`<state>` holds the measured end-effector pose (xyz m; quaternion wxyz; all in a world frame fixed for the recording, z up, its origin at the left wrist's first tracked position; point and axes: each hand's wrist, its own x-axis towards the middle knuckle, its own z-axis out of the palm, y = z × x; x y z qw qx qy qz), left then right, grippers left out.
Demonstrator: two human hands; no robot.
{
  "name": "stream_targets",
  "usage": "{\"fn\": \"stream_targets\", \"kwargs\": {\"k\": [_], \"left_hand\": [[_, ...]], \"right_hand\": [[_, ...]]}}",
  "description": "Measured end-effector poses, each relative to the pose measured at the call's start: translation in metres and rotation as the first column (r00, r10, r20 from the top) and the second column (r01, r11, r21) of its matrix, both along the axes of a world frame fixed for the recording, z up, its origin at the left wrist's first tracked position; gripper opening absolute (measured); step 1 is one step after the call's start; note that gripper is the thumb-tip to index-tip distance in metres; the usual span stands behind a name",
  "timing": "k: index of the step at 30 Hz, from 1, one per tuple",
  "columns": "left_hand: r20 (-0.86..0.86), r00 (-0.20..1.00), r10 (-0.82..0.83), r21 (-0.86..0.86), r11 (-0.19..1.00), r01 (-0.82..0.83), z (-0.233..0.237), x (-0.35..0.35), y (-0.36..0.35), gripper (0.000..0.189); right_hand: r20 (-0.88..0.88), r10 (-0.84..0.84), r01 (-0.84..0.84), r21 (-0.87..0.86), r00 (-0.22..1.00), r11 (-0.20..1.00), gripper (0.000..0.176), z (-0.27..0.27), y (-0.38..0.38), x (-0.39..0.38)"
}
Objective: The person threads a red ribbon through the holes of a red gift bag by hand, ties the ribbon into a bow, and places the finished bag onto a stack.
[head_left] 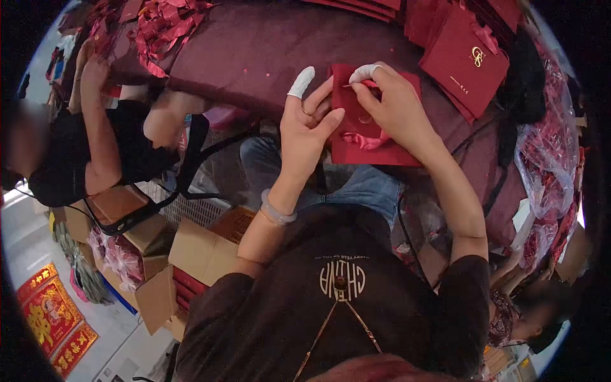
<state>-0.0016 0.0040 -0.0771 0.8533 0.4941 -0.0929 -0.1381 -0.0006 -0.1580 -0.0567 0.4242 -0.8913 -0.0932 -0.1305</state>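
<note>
The head camera looks down past a dark T-shirt to both arms, stretched over the near edge of a table draped in plum-coloured cloth [254, 51]. On that edge lies a flat, rectangular, dark red paper bag [356, 149] with a matt face and crisp sides.

The left hand [305, 130] is half curled. Its index finger, capped in a white rubber cot, stands straight, while the thumb tip and the bent fingers meet the bag's left edge. Whether they clamp it or only steady it does not show. A pale bangle circles that wrist.

The right hand [394, 108], also with a white cot on one fingertip, is closed in a fine pinch on a glossy red satin ribbon [364, 140] near the top of the bag. The ribbon's loose loop sags across the bag's face.

Well apart at the upper right leans a stack of stiff red bags with a gold emblem [464, 60]. A tangled heap of shiny red ribbons [168, 22] lies at the upper left, and crinkled clear plastic sacks of red trimmings [547, 159] hang at the right.

Open brown cardboard boxes [197, 248] stand on the floor at the left, beside a co-worker in black [95, 153].
</note>
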Motion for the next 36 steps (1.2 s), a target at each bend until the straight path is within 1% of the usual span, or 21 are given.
{"fn": "stream_targets", "kwargs": {"k": [1,3,4,6,8,10,12,16,18,19,21,22,24,25,27,28,30,32,34,35,36], "left_hand": [[-0.002,1.0,-0.005,-0.032,0.999,0.005,-0.001,0.0,-0.001,0.076],[0.013,1.0,-0.024,-0.006,1.0,0.024,-0.007,0.003,0.003,0.079],[0.028,0.999,-0.044,0.022,0.999,0.044,-0.008,0.004,0.005,0.082],[0.014,0.999,-0.05,0.033,0.998,0.049,-0.007,0.003,0.008,0.084],[-0.002,0.998,-0.059,0.042,0.997,0.059,-0.006,0.003,0.008,0.086],[-0.019,0.999,-0.037,-0.06,0.998,0.036,-0.006,0.004,0.007,0.086],[-0.035,0.998,-0.044,-0.071,0.997,0.041,-0.007,0.004,0.008,0.087],[-0.042,0.998,-0.054,-0.06,0.997,0.052,-0.005,0.005,0.01,0.087],[-0.027,0.998,-0.059,-0.053,0.997,0.057,-0.006,0.004,0.009,0.087],[-0.01,0.998,-0.06,-0.05,0.997,0.059,-0.006,0.004,0.009,0.087],[0.007,0.999,-0.049,-0.025,0.998,0.049,-0.007,0.005,0.008,0.086],[0.024,0.999,-0.03,-0.002,1.0,0.03,-0.008,0.005,0.007,0.086],[0.014,1.0,-0.028,0.008,1.0,0.028,-0.005,0.004,0.007,0.086],[0.003,1.0,-0.022,0.018,1.0,0.022,-0.004,0.004,0.007,0.086],[-0.005,1.0,-0.017,0.0,1.0,0.017,-0.004,0.005,0.007,0.085],[-0.016,1.0,-0.01,-0.019,1.0,0.01,-0.004,0.005,0.007,0.085],[-0.009,1.0,-0.01,-0.015,1.0,0.01,-0.002,0.004,0.008,0.084],[-0.004,1.0,-0.01,-0.014,1.0,0.01,0.0,0.003,0.007,0.082],[-0.05,0.998,-0.024,0.043,0.999,0.027,0.003,0.004,0.008,0.081],[-0.048,0.998,-0.026,0.045,0.999,0.028,0.005,0.004,0.008,0.081],[-0.057,0.998,-0.031,0.112,0.993,0.037,0.008,0.005,0.008,0.078]], "right_hand": [[0.002,0.002,-0.002,-0.002,1.0,1.0,0.015,0.0,0.001,0.0],[0.125,0.03,-0.012,-0.149,0.992,0.989,0.013,0.001,0.003,-0.001],[0.127,0.033,-0.014,-0.15,0.991,0.989,0.013,0.001,0.003,0.0],[0.224,0.079,-0.037,-0.184,0.971,0.982,0.013,0.0,0.005,0.0],[0.209,0.076,-0.044,-0.155,0.975,0.987,0.013,-0.003,0.004,0.002],[0.19,0.071,-0.047,-0.129,0.979,0.991,0.013,-0.003,0.002,0.002],[0.046,0.052,-0.052,-0.019,0.998,0.998,0.013,0.0,0.002,0.002],[0.031,0.021,-0.022,0.024,0.999,0.999,0.015,-0.005,0.006,0.005],[0.097,0.007,-0.007,0.005,0.995,1.0,0.014,-0.007,0.008,0.004],[0.097,0.001,-0.001,0.005,0.995,1.0,0.014,-0.007,0.008,0.004],[0.267,0.128,-0.079,-0.185,0.955,0.979,0.012,-0.007,0.007,0.005],[0.268,0.124,-0.075,-0.186,0.955,0.98,0.012,-0.005,0.006,0.004],[0.222,0.199,-0.128,-0.297,0.955,0.946,0.011,-0.001,0.002,0.004],[0.225,0.198,-0.126,-0.297,0.954,0.947,0.011,-0.001,0.001,0.004],[0.152,0.216,-0.19,-0.165,0.965,0.968,0.011,-0.003,-0.005,0.007],[0.152,0.215,-0.189,-0.164,0.965,0.968,0.011,-0.004,-0.007,0.007],[0.041,0.213,-0.213,-0.003,0.976,0.977,0.011,-0.005,-0.013,0.007],[0.035,0.209,-0.209,-0.006,0.977,0.978,0.012,-0.006,-0.013,0.008],[0.031,0.208,-0.208,-0.007,0.978,0.978,0.012,-0.008,-0.013,0.008],[0.023,0.196,-0.196,0.004,0.98,0.981,0.013,-0.008,-0.013,0.007],[0.015,0.185,-0.185,0.014,0.983,0.983,0.013,-0.008,-0.013,0.007]]}}
